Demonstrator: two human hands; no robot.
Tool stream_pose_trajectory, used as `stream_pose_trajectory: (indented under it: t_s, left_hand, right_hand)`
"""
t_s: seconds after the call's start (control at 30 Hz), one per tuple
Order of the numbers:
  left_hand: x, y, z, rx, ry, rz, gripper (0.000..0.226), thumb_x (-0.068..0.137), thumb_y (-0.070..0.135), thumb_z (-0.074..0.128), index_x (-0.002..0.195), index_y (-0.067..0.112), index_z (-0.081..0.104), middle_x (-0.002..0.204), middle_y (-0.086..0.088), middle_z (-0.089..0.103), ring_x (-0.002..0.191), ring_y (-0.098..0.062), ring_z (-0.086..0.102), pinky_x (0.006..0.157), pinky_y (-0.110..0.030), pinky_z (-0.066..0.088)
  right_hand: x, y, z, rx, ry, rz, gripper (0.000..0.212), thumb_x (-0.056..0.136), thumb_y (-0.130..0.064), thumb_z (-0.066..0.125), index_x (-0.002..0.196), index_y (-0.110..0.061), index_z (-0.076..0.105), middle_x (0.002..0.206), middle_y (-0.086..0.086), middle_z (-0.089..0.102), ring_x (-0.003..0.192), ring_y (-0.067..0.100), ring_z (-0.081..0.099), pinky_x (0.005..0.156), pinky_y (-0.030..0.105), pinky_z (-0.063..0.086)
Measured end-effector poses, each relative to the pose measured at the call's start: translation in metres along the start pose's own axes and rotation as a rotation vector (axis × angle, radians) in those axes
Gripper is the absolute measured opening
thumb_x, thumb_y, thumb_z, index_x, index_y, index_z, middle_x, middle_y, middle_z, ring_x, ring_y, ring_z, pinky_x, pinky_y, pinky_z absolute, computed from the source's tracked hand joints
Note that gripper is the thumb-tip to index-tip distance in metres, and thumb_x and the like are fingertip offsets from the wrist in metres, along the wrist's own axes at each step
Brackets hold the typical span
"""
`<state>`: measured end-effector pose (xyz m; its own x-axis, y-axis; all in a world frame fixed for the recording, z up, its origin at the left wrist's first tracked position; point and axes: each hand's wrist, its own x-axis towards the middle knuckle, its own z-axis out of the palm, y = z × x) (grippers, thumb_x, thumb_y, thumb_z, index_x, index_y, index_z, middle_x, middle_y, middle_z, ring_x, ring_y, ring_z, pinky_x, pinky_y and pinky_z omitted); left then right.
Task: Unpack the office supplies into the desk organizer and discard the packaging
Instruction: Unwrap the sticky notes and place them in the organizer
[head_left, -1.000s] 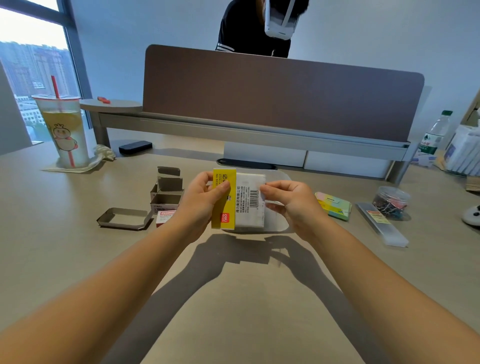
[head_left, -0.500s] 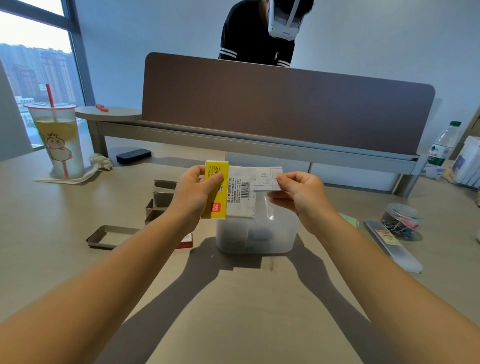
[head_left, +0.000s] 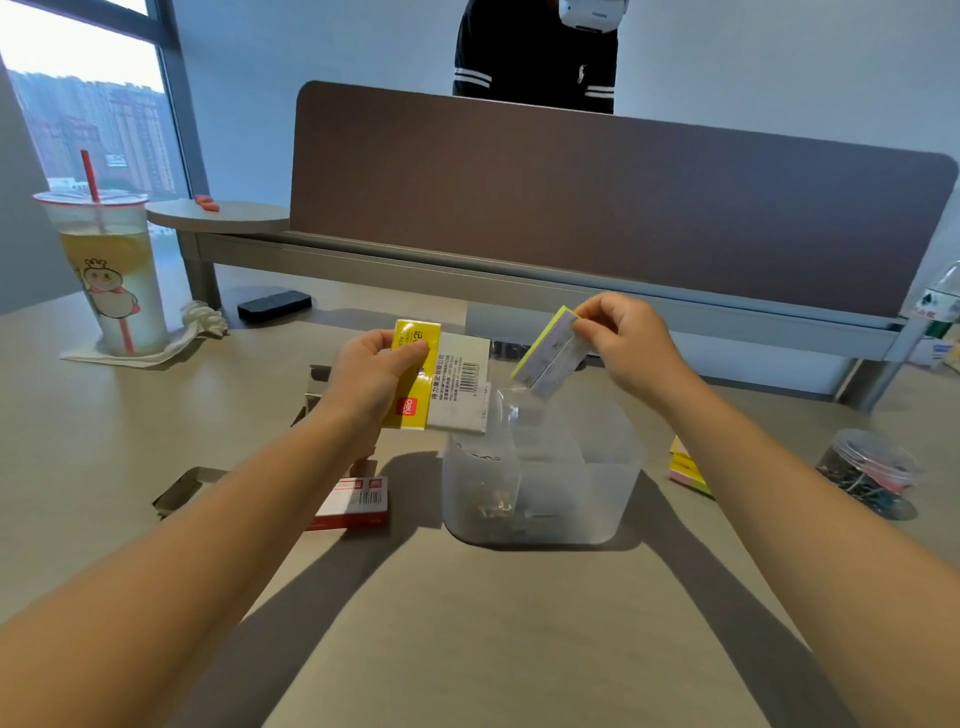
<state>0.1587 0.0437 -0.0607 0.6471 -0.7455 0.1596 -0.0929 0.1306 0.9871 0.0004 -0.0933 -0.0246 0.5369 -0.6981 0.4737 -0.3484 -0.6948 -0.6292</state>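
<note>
My left hand (head_left: 363, 387) grips a yellow-and-white packet (head_left: 452, 387) with a barcode, held above the desk. My right hand (head_left: 636, 351) pinches a white label flap with a yellow edge (head_left: 550, 358), lifted up and to the right of the packet. Clear plastic film (head_left: 511, 410) hangs between the flap and the packet. Right below stands the translucent desk organizer (head_left: 613, 499), with small dark items lying at its bottom.
A red-and-white box (head_left: 356, 501) and opened cardboard packaging (head_left: 179, 491) lie left of the organizer. Sticky notes (head_left: 685, 470) and a clear jar of binder clips (head_left: 867, 475) sit to the right. A drink cup (head_left: 111, 275) stands far left. A person stands behind the partition (head_left: 597, 208).
My right hand has pulled the label flap up and to the right, away from the packet, drawing clear film out with it. My left hand still holds the packet.
</note>
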Motion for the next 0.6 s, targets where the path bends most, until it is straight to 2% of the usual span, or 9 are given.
stream_pose_trajectory:
  t_s: [0.07, 0.13, 0.33, 0.43, 0.5, 0.6]
  left_hand:
    - [0.002, -0.001, -0.003, 0.012, 0.006, -0.011, 0.012, 0.092, 0.022, 0.045, 0.082, 0.017, 0.050, 0.080, -0.001, 0.061, 0.069, -0.013, 0.062, 0.043, -0.015, 0.052]
    - [0.004, -0.002, -0.004, 0.016, 0.013, -0.024, 0.011, 0.092, 0.022, 0.045, 0.085, 0.016, 0.050, 0.081, -0.001, 0.061, 0.069, -0.014, 0.062, 0.044, -0.015, 0.052]
    - [0.010, -0.005, -0.002, 0.032, 0.018, -0.047, 0.017, 0.092, 0.023, 0.045, 0.103, 0.011, 0.048, 0.087, -0.002, 0.061, 0.070, -0.013, 0.062, 0.046, -0.016, 0.052]
    - [0.012, -0.006, 0.002, -0.001, 0.028, -0.070, 0.019, 0.092, 0.022, 0.045, 0.107, 0.011, 0.047, 0.087, -0.002, 0.061, 0.069, -0.013, 0.061, 0.045, -0.015, 0.052]
    - [0.013, -0.007, 0.004, -0.022, 0.034, -0.083, 0.017, 0.092, 0.022, 0.045, 0.106, 0.011, 0.046, 0.085, -0.001, 0.060, 0.070, -0.013, 0.061, 0.045, -0.016, 0.052]
    - [0.013, -0.007, 0.006, -0.078, 0.042, -0.100, 0.016, 0.092, 0.019, 0.045, 0.105, 0.011, 0.044, 0.090, -0.004, 0.060, 0.073, -0.013, 0.061, 0.048, -0.017, 0.053]
  right_hand:
    - [0.004, 0.003, 0.005, -0.061, -0.114, 0.005, 0.014, 0.090, -0.009, 0.048, 0.091, -0.004, 0.061, 0.085, 0.007, 0.056, 0.083, 0.021, 0.051, 0.077, 0.037, 0.045]
    - [0.005, 0.004, 0.011, -0.127, -0.208, 0.007, 0.015, 0.089, -0.011, 0.050, 0.093, -0.004, 0.062, 0.088, 0.005, 0.057, 0.085, 0.019, 0.051, 0.075, 0.031, 0.041]
    - [0.006, 0.002, 0.026, -0.190, -0.405, 0.057, 0.019, 0.086, -0.015, 0.056, 0.098, -0.005, 0.066, 0.093, 0.005, 0.061, 0.086, 0.015, 0.051, 0.075, 0.028, 0.039]
    - [0.006, 0.003, 0.030, -0.158, -0.430, 0.083, 0.020, 0.084, -0.015, 0.059, 0.099, -0.004, 0.066, 0.095, 0.006, 0.061, 0.086, 0.016, 0.051, 0.075, 0.028, 0.041]
    - [0.005, 0.004, 0.031, -0.153, -0.421, 0.081, 0.023, 0.082, -0.015, 0.061, 0.104, -0.006, 0.065, 0.102, 0.007, 0.062, 0.089, 0.015, 0.051, 0.078, 0.027, 0.043]
    - [0.000, 0.006, 0.028, -0.048, -0.322, 0.065, 0.022, 0.082, -0.013, 0.061, 0.104, -0.007, 0.063, 0.103, 0.008, 0.062, 0.087, 0.015, 0.054, 0.077, 0.024, 0.046]
